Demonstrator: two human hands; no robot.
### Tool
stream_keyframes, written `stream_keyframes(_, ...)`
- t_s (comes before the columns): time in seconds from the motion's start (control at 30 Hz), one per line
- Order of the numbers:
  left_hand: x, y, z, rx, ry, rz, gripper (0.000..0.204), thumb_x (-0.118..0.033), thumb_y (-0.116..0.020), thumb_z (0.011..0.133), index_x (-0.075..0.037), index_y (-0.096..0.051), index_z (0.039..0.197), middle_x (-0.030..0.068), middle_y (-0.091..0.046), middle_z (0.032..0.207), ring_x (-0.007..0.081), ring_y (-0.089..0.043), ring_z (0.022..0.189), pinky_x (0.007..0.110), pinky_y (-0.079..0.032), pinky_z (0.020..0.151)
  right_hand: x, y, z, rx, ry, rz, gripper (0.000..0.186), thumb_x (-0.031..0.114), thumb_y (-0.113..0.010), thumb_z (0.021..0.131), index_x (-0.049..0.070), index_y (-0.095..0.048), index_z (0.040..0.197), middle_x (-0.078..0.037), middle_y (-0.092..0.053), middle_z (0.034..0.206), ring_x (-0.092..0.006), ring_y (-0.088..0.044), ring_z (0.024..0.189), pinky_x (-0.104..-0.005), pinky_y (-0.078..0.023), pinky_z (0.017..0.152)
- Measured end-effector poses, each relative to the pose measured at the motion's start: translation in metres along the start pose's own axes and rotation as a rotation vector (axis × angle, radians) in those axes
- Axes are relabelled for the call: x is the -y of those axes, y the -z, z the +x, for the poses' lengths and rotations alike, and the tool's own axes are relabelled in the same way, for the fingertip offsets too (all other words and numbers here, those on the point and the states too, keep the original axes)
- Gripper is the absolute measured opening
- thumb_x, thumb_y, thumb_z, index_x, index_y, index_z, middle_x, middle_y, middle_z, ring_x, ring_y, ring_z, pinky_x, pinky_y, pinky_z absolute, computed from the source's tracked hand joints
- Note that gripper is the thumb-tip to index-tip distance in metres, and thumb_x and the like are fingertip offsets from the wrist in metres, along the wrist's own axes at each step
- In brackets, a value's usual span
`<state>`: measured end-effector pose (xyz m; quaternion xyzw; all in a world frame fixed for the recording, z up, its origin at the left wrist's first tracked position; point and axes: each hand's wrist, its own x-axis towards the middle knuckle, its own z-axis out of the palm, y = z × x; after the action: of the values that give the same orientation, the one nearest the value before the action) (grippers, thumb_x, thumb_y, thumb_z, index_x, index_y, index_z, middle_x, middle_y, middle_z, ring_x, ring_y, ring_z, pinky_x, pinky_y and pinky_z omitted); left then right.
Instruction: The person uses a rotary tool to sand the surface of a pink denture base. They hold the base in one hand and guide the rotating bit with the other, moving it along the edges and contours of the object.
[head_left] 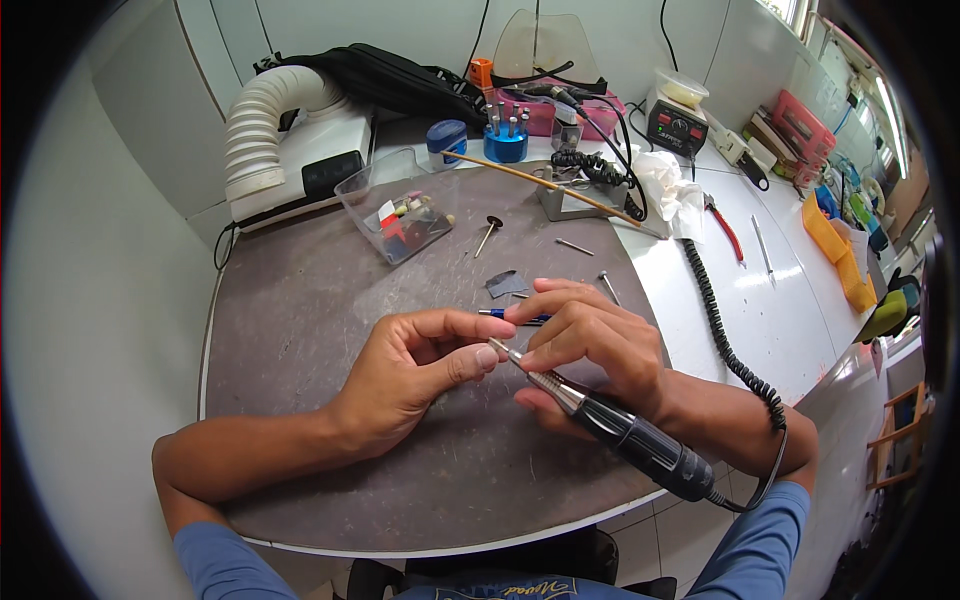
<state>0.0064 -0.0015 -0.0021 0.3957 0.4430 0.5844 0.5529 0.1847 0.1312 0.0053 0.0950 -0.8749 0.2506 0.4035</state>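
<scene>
My right hand [610, 345] grips a black and silver rotary handpiece [645, 440], its metal nose tilted up toward my left hand. My left hand [405, 375] has thumb and index finger closed around the handpiece's tip. Whatever small piece lies between those fingertips is too small to make out. Just beyond the fingers, a blue pen-like tool [495, 312] lies partly hidden behind my right hand. Near it are a dark scrap of abrasive sheet [506, 284] and a thin metal bit [609, 288]. Farther off rests a bit with a dark round head [494, 222].
A clear plastic box [365, 190] of small polishing pieces stands at the far left, near a white ribbed hose [250, 130]. Behind are a blue bur stand [506, 148] and a wooden stick [540, 186]. A coiled cord [715, 310] runs down the right side from the control box [677, 128].
</scene>
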Motion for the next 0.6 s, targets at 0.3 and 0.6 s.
stream_keyframes(0.3, -0.001, -0.0001, 0.0005, -0.009, 0.008, 0.018, 0.023, -0.009, -0.067, 0.09, 0.0, -0.066, 0.111, 0.0059, -0.068, 0.104, 0.0088, -0.061, 0.093, 0.023, -0.049, 0.084, -0.0013, 0.0003, 0.0, 0.007, -0.003, -0.001, 0.024, 0.009, -0.079, 0.071, 0.005, -0.063, 0.088, -0.008, -0.066, 0.086, -0.027, -0.067, 0.095, -0.0464, -0.05, 0.094)
stream_keyframes(0.6, -0.0012, 0.0003, 0.0008, 0.005, 0.019, 0.022, 0.024, -0.01, -0.067, 0.09, 0.001, -0.065, 0.112, 0.006, -0.068, 0.102, 0.0094, -0.062, 0.091, 0.024, -0.048, 0.084, -0.0015, -0.0002, 0.0001, -0.017, -0.005, -0.003, 0.023, 0.008, -0.078, 0.071, 0.005, -0.062, 0.088, -0.008, -0.066, 0.085, -0.0269, -0.067, 0.094, -0.0461, -0.051, 0.093)
